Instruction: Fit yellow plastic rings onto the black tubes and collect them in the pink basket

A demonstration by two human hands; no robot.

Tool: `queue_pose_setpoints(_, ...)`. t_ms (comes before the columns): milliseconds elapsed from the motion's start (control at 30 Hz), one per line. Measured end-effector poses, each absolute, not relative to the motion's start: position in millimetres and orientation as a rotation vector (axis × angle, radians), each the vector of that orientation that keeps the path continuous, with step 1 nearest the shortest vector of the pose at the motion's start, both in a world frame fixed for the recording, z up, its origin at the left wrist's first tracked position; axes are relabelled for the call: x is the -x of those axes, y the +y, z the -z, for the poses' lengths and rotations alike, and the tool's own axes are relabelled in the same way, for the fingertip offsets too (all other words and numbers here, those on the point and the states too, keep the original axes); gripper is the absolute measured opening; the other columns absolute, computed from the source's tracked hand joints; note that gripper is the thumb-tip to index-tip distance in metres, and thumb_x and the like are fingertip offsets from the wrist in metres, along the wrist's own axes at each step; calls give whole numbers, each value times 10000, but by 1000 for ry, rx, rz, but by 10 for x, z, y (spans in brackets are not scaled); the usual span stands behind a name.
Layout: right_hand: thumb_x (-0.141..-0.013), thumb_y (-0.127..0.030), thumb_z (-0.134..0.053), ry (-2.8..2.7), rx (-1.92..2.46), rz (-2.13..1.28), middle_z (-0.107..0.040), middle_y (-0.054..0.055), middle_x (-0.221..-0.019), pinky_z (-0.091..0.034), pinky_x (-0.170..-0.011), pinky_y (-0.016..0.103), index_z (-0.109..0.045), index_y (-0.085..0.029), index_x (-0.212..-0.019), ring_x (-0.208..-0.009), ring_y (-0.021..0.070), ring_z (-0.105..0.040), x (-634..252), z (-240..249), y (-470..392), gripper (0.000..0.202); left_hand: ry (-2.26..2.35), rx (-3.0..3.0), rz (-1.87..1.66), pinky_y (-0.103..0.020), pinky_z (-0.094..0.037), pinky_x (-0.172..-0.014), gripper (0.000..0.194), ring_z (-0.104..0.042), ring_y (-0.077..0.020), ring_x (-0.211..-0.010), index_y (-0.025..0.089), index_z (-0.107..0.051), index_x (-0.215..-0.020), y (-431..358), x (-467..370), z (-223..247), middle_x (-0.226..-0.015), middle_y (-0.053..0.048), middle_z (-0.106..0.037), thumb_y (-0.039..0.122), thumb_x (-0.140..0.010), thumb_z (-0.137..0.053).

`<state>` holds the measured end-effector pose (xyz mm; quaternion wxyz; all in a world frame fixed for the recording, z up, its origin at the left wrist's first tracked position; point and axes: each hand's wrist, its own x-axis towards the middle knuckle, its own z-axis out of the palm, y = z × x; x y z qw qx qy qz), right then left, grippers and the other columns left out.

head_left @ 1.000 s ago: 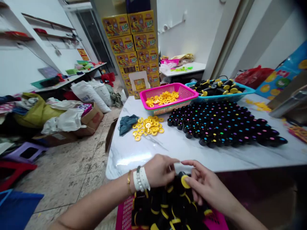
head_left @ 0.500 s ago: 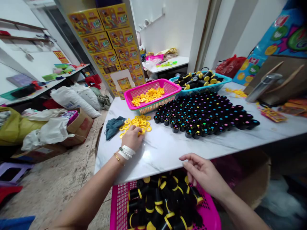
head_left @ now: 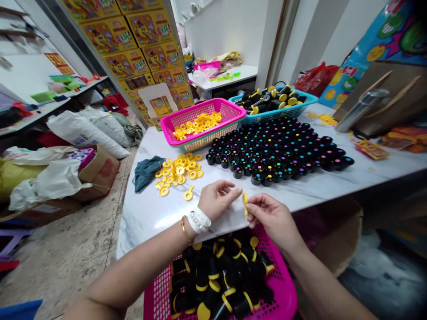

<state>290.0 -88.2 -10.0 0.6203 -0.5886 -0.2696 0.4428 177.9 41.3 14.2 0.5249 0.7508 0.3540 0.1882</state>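
Observation:
A small yellow plastic ring with a tab is upright above the table's front edge. My right hand pinches its lower part between thumb and fingers. Close by on its left is my left hand, thumb stretched toward the ring and fingers loosely bent and apart; whether the thumb touches it is hard to tell. Beyond my left hand, a loose pile of yellow rings lies on the white table, with one ring set apart. Rows of black cups with coloured dots stand to the right.
Below the table edge sits a pink basket of black and yellow pieces. Behind are a pink basket of yellow rings and a blue basket of black-yellow pieces. A dark cloth, steel flask and stacked yellow boxes stand around.
My left hand has moved from the ring pile rightward to my right hand. A yellow ring is now in my right fingers, which held nothing visible before. The view has shifted slightly.

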Motion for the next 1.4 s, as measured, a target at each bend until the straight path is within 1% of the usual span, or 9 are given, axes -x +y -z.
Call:
queue_pose_setpoints(133, -841, -412, -624, -786, 1644, -839, -590, -25, -579, -391, -418, 224, -571, -198, -836, -419, 109, -508, -2974, 128, -927, 220, 989, -2188, -640, -275, -488, -648, 415, -622, -140, -630, 158, -639, -960, 711, -2030, -45, -745, -15, -684, 488, -723, -725)
queue_pose_setpoints(267, -889, -288, -552, -1125, 1886, -281, -639, 66, -863, -496, -636, 299, -612, -179, -956, -626, 161, -603, -2988, 116, -945, 141, 1051, -2309, -632, -298, -477, -707, 373, -640, -173, -695, 154, -622, -930, 833, -2222, 26, -697, -7, -667, 459, -738, -718)
queue_pose_setpoints(433, -862, -307, -626, -1660, 1899, 26, -632, 136, -1101, -521, -793, 395, -593, -173, -1196, -905, 275, -604, -2941, 171, -1078, 362, 1076, -2379, -579, -293, -453, -645, 462, -620, -183, -677, 160, -620, -925, 798, -2317, 71, -699, -17, -663, 572, -728, -689)
queue_pose_setpoints(533, -825, -204, -666, -1876, 1881, 102, -627, 146, -1183, -525, -810, 435, -562, -162, -1270, -980, 313, -566, -2924, 252, -1164, 459, 1077, -2416, -579, -292, -447, -646, 406, -609, -178, -676, 168, -635, -918, 776, -2338, 68, -718, -24, -665, 545, -769, -652)
queue_pose_setpoints(667, -895, -102, -542, -1827, 1735, 39, -659, 118, -1025, -533, -797, 384, -631, -176, -1134, -900, 248, -598, -2961, 337, -1222, 266, 981, -2474, -602, -278, -451, -676, 198, -598, -164, -701, 177, -645, -866, 726, -2199, 23, -759, -31, -659, 357, -795, -605)
queue_pose_setpoints(833, -915, -221, -562, -1555, 1594, -349, -629, 70, -885, -535, -706, 306, -683, -219, -922, -819, 194, -632, -3053, 201, -1185, 121, 829, -2586, -497, -261, -424, -606, 172, -553, -144, -641, 163, -636, -833, 622, -1697, -28, -768, -38, -641, 312, -749, -614)
queue_pose_setpoints(1033, -853, -409, -640, -1086, 1537, -860, -612, 3, -669, -468, -438, 243, -692, -182, -870, -442, 104, -548, -3100, -30, -739, 234, 751, -2419, -532, -227, -415, -596, 309, -533, -105, -605, 187, -678, -1042, 605, -1481, -7, -801, -16, -652, 338, -773, -654)
queue_pose_setpoints(1267, -752, -446, -725, -1060, 1626, -845, -542, -43, -449, -330, -311, 197, -701, -159, -804, -319, 79, -438, -3020, -71, -231, 293, 692, -2319, -490, -207, -363, -553, 261, -530, -96, -567, 231, -725, -1010, 639, -1514, 23, -651, 25, -635, 302, -765, -666)
queue_pose_setpoints(1400, -713, -499, -751, -970, 1661, -876, -566, -36, -439, -358, -294, 184, -641, -164, -788, -307, 90, -475, -3029, -39, -229, 360, 721, -2286, -465, -206, -350, -533, 217, -535, -90, -523, 224, -730, -948, 614, -1503, 27, -579, 43, -623, 306, -755, -674)
